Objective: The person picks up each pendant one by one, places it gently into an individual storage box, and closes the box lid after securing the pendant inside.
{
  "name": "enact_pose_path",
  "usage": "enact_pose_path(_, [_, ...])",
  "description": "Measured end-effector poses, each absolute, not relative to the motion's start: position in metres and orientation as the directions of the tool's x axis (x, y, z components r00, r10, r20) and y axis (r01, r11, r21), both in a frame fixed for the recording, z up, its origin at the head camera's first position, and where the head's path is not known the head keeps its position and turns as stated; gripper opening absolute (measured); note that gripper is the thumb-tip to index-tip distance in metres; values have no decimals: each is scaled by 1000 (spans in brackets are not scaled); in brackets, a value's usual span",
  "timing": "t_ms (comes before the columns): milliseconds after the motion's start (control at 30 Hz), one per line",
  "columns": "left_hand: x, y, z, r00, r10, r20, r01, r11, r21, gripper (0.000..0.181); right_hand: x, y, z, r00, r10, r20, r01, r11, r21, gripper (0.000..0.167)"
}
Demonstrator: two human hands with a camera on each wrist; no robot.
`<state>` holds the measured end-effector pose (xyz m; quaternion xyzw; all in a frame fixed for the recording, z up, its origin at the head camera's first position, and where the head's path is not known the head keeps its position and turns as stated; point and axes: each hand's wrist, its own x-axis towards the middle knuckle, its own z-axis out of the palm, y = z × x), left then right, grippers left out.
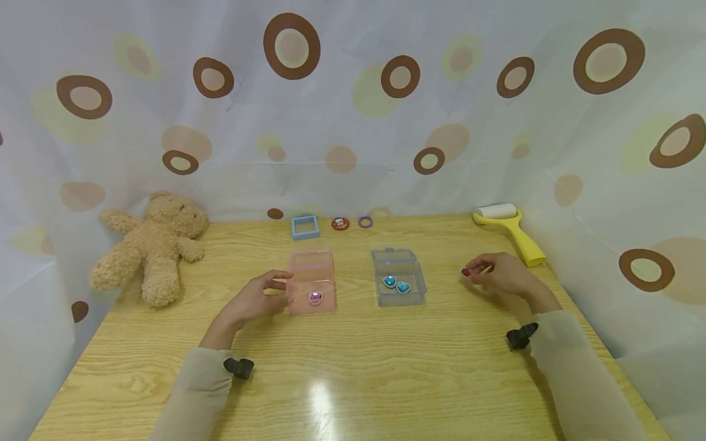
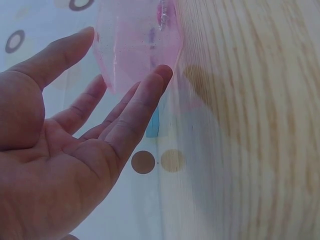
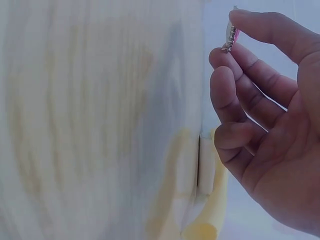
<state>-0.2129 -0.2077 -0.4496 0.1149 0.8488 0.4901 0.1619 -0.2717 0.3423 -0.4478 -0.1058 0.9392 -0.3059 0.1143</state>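
In the head view my right hand pinches a dark pink gem above the table, right of the clear box. The right wrist view shows this gem edge-on between thumb and fingertips, with a silvery beaded rim. My left hand is at the left side of an open pink see-through box, its fingers spread and fairly straight; whether they touch the box I cannot tell. Inside that box lies a pink gem. An open clear bluish box holds two blue gems.
Along the table's back edge are a blue square frame, a red patterned disc and a purple ring. A teddy bear sits at the back left. A yellow-handled lint roller lies beyond my right hand.
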Motion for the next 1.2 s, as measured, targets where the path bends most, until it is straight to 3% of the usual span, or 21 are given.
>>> enact_pose_path(500, [-213, -207, -448, -925, 348, -155, 43, 500, 865, 58, -280, 317, -440, -955, -287, -69, -194, 787, -586, 34])
enact_pose_path(1200, [-215, -208, -453, -924, 347, -161, 33, 490, 871, 58, -290, 264, -435, -929, -369, -20, -276, 728, -627, 25])
